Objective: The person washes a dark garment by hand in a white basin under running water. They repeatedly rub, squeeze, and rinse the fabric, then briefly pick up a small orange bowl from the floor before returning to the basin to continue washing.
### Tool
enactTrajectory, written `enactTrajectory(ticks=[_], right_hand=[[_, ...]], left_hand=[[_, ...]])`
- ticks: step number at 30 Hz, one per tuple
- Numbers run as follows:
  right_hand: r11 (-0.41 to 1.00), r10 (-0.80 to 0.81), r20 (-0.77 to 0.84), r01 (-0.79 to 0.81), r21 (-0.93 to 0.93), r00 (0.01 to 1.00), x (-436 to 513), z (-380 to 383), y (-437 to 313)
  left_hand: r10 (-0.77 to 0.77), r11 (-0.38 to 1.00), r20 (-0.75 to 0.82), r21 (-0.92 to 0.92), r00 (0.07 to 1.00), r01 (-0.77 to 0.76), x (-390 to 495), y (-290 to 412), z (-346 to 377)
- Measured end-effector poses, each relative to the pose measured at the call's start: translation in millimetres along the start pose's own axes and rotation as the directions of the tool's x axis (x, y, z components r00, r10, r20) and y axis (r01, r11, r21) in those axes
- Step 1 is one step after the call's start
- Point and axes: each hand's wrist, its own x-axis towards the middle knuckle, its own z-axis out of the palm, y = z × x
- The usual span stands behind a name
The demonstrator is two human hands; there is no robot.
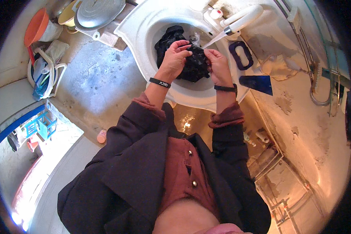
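Note:
A bunched black cloth point(194, 68) lies in the bowl of a white washbasin point(190, 93). My left hand point(177, 57) pinches the cloth near its upper middle, with thumb and forefinger together. At the cloth's right edge, my right hand point(218, 65) grips it between thumb and fingers. Water runs in a stream from the white faucet point(242, 22) and lands just beyond the cloth, between my hands. Folds of the cloth hide much of the bowl's bottom. Each wrist wears a black band.
A dark oval soap dish point(241, 55) with pale soap and a blue scraper-like piece point(256, 84) sit on the basin's right side. A large metal lid point(99, 13) and an orange basin point(36, 27) are at upper left. Pipes point(316, 84) run along the right wall.

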Motion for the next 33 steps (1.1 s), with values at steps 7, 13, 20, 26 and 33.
enactTrajectory(ticks=[7, 13, 20, 26, 33], right_hand=[[0.973, -0.037, 0.04, 0.027, 0.229, 0.999, 2, 7, 5], [0.992, -0.105, -0.071, 0.11, 0.064, 0.992, 4, 14, 4], [0.843, -0.378, -0.111, 0.292, -0.452, 0.919, 24, -3, 21], [0.697, -0.521, -0.032, 0.403, -0.594, 0.853, 13, 5, 11], [0.895, -0.3, -0.052, 0.263, -0.36, 0.952, 19, -2, 13]], left_hand=[[0.025, 0.923, -0.046, 0.385, 0.999, -0.005, 3, 1, 9], [-0.057, 0.99, -0.015, 0.129, 0.998, 0.059, 3, -6, 6], [-0.14, 0.941, -0.054, -0.318, 0.989, 0.116, 15, -26, 7], [-0.12, 0.919, -0.048, -0.384, 0.992, 0.092, 25, -28, 5], [-0.128, 0.938, 0.066, -0.315, 0.99, 0.143, 18, -23, 0]])
